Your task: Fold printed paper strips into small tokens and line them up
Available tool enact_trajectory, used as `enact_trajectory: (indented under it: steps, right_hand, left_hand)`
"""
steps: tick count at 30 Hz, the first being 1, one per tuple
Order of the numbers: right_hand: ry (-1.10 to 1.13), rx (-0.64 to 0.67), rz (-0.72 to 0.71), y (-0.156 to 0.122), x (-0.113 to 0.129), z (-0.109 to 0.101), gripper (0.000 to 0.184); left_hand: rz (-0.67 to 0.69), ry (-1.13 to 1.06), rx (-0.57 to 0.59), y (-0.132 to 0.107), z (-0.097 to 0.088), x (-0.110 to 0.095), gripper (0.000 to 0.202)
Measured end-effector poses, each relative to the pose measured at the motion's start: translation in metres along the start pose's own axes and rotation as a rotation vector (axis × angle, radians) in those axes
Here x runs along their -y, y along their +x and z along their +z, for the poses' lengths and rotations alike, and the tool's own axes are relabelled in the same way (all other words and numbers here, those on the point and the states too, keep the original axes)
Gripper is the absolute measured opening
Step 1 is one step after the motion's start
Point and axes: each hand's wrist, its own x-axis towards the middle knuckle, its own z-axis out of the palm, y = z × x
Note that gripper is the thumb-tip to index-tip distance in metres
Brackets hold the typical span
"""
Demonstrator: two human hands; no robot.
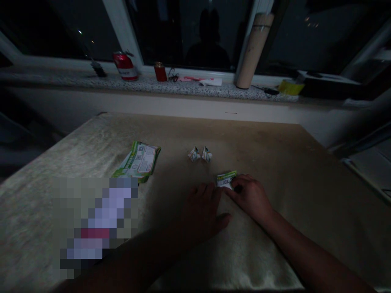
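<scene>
A small green-and-white printed piece of paper or packaging lies on the cloth-covered table. My right hand pinches its right side between thumb and fingers. My left hand rests palm down just left of and below it, fingers stretched and thumb apart, holding nothing. Beyond my hands stand two small folded paper shapes, side by side, whitish with coloured print. To the left lie larger green-and-white printed sheets or packets, seemingly stacked. The dim light hides finer detail of my left hand.
A pixelated long object lies at the left front. Behind the table, a speckled windowsill carries a red can, a smaller red container, a tall tan cylinder and a yellow item.
</scene>
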Motion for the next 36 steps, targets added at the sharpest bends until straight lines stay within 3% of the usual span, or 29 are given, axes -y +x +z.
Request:
enact_trajectory:
  steps: [5, 12, 19, 21, 23, 26, 30, 36]
  right_hand:
    - [0.029, -0.012, -0.001, -0.003, -0.001, 0.001, 0.008]
    - [0.046, 0.056, 0.103, -0.009, -0.012, -0.015, 0.018]
    - [0.1, 0.12, 0.198, -0.01, -0.035, -0.026, 0.039]
    - [0.172, 0.085, 0.153, -0.008, -0.04, -0.023, 0.055]
    - [0.231, 0.056, 0.094, -0.003, -0.042, -0.017, 0.059]
    - [0.251, 0.032, -0.032, 0.004, -0.041, -0.007, 0.039]
    - [0.301, 0.033, -0.099, 0.008, -0.032, -0.003, 0.008]
    - [0.399, -0.07, -0.228, 0.005, -0.015, -0.017, 0.004]
  left_hand:
    - [-0.014, 0.001, 0.001, 0.0, 0.0, 0.0, 0.06]
    - [-0.018, -0.008, 0.009, -0.001, 0.001, 0.002, 0.061]
    - [-0.024, -0.032, 0.006, 0.0, 0.001, 0.004, 0.065]
    - [-0.013, -0.043, 0.0, 0.0, 0.002, 0.005, 0.065]
    - [0.002, -0.056, -0.012, 0.001, 0.002, 0.006, 0.063]
    - [0.015, -0.081, -0.055, 0.004, 0.005, 0.009, 0.053]
    - [-0.036, -0.166, -0.148, 0.012, 0.011, 0.017, 0.031]
    - [-0.177, -0.425, -0.257, 0.024, 0.011, 0.028, 0.026]
